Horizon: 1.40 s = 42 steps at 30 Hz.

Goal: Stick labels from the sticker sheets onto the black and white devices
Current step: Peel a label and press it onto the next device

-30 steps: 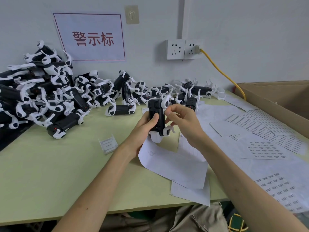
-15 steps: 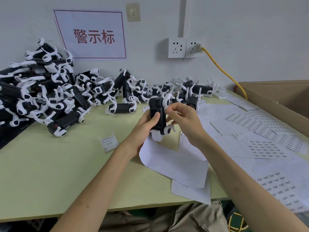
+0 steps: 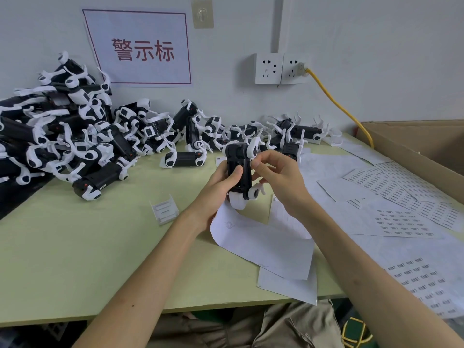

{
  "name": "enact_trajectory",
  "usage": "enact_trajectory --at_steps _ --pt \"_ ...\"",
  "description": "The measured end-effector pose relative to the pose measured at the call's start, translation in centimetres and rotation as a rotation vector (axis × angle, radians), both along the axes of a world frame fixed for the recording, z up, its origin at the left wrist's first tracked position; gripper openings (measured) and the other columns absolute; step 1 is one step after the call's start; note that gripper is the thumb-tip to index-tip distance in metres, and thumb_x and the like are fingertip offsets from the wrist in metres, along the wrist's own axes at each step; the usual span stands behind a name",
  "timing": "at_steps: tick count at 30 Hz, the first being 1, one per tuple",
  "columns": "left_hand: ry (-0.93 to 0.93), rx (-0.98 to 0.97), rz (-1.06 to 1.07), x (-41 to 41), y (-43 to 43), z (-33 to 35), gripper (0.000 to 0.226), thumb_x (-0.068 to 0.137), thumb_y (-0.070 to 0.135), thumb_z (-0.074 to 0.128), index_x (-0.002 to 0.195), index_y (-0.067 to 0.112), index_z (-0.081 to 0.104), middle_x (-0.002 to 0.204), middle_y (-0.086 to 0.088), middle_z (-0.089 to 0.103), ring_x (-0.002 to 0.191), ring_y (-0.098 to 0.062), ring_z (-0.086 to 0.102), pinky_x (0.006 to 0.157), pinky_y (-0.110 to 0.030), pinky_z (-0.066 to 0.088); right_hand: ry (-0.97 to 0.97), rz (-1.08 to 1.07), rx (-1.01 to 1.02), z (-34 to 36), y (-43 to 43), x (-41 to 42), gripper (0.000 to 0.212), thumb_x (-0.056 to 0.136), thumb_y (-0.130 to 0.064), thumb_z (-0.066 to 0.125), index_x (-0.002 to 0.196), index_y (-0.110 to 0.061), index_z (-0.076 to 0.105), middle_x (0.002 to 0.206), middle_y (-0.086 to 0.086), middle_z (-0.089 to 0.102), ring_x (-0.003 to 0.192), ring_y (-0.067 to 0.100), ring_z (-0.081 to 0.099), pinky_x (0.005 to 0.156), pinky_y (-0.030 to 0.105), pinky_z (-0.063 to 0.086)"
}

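My left hand (image 3: 221, 182) grips a black and white device (image 3: 239, 162) upright above the table, thumb lying across its black face. My right hand (image 3: 276, 174) is at the device's right side, its fingertips pinched against the upper right edge; a small white bit, perhaps a label, shows at the fingertips. Sticker sheets (image 3: 401, 222) printed with rows of small labels lie on the table to the right. A big pile of the same devices (image 3: 75, 136) covers the back left of the table.
Blank backing papers (image 3: 263, 244) lie under my hands. A small white plastic part (image 3: 164, 209) sits on the green table (image 3: 88, 259). An open cardboard box (image 3: 426, 149) stands at the right. A yellow cable (image 3: 336, 104) runs from the wall socket (image 3: 278, 69).
Both hands stay on the device almost unmoved; the right fingertips shifted slightly along its upper right edge.
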<state>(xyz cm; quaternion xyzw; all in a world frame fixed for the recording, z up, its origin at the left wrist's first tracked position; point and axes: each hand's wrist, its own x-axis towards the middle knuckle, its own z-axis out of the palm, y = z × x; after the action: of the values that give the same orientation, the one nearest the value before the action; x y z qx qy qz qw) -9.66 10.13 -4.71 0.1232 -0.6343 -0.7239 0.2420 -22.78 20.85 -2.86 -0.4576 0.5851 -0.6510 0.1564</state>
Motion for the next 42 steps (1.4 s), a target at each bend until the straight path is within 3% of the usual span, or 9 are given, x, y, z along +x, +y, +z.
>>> enact_trajectory --at_steps 11,16,19,21,25,29,32,38,42 --pt "-0.037 -0.045 0.027 0.15 0.02 0.06 0.045 0.094 0.045 0.059 0.135 0.025 0.058 0.129 -0.002 0.070 0.125 -0.021 0.064 0.116 -0.050 0.040 -0.015 -0.036 0.020 -0.05 0.06 -0.20 0.017 0.095 -0.010 0.070 0.079 -0.013 0.068 0.084 0.002 0.069 0.063 0.009 0.065 0.061 0.017 0.050" --pt "-0.031 0.016 -0.023 0.35 -0.19 0.18 0.033 0.106 0.037 0.051 0.136 0.026 0.061 0.135 -0.009 0.067 0.131 -0.031 0.059 0.117 -0.052 0.038 -0.097 -0.086 0.061 0.06 0.02 -0.41 0.029 0.089 -0.023 0.079 0.068 -0.013 0.062 0.077 0.008 0.068 0.062 0.008 0.063 0.062 0.016 0.048" --pt "0.028 0.143 -0.116 0.33 -0.01 0.38 0.039 0.108 0.037 0.046 0.139 0.018 0.060 0.139 -0.014 0.063 0.132 -0.033 0.058 0.111 -0.044 0.044 -0.180 0.017 0.105 0.10 0.02 -0.38 0.029 0.094 -0.029 0.072 0.072 -0.013 0.062 0.077 0.004 0.067 0.067 0.012 0.062 0.066 0.020 0.050" --pt "0.051 0.217 -0.169 0.26 0.15 0.40 0.046 0.108 0.039 0.044 0.143 0.011 0.056 0.143 -0.017 0.060 0.136 -0.035 0.054 0.115 -0.045 0.041 -0.263 0.126 0.099 0.10 -0.02 -0.28 0.025 0.100 -0.028 0.064 0.081 -0.012 0.063 0.080 0.003 0.065 0.070 0.015 0.060 0.068 0.020 0.048" --pt "0.061 0.261 -0.211 0.29 0.38 0.59 0.046 0.102 0.046 0.048 0.135 0.016 0.061 0.127 -0.009 0.068 0.113 -0.026 0.066 0.096 -0.037 0.051 -0.289 0.190 0.068 0.23 0.13 -0.20 0.016 0.097 -0.027 0.066 0.086 -0.015 0.062 0.082 0.000 0.064 0.068 0.016 0.057 0.071 0.023 0.048" --pt "0.031 0.255 -0.241 0.42 0.49 0.58 0.057 0.099 0.050 0.050 0.143 0.014 0.055 0.123 -0.007 0.070 0.107 -0.022 0.068 0.085 -0.032 0.058 -0.256 0.205 0.040 0.24 0.26 -0.14 0.021 0.091 -0.027 0.074 0.085 -0.014 0.059 0.075 -0.001 0.062 0.060 0.014 0.054 0.064 0.022 0.048" --pt "-0.006 0.217 -0.205 0.40 0.41 0.47 0.055 0.099 0.050 0.050 0.137 0.011 0.058 0.114 -0.007 0.069 0.098 -0.021 0.066 0.076 -0.031 0.058 -0.278 0.242 0.034 0.29 0.31 -0.38 0.020 0.087 -0.024 0.073 0.081 -0.015 0.055 0.071 -0.001 0.057 0.062 0.015 0.052 0.060 0.022 0.045" --pt "-0.093 0.193 -0.145 0.37 0.19 0.49 0.053 0.092 0.054 0.054 0.117 0.009 0.068 0.104 -0.014 0.066 0.084 -0.025 0.062 0.075 -0.037 0.055 -0.335 0.309 0.022 0.41 0.31 -0.48 0.021 0.088 -0.010 0.066 0.075 -0.016 0.051 0.066 0.004 0.053 0.059 0.016 0.053 0.057 0.022 0.045" --pt "-0.115 0.155 -0.124 0.47 0.02 0.46 0.053 0.101 0.053 0.044 0.113 0.006 0.067 0.097 -0.017 0.067 0.073 -0.026 0.062 0.074 -0.038 0.056 -0.382 0.330 0.022 0.56 0.27 -0.25 0.025 0.099 -0.001 0.053 0.079 -0.014 0.046 0.063 0.005 0.054 0.057 0.017 0.052 0.056 0.023 0.045"
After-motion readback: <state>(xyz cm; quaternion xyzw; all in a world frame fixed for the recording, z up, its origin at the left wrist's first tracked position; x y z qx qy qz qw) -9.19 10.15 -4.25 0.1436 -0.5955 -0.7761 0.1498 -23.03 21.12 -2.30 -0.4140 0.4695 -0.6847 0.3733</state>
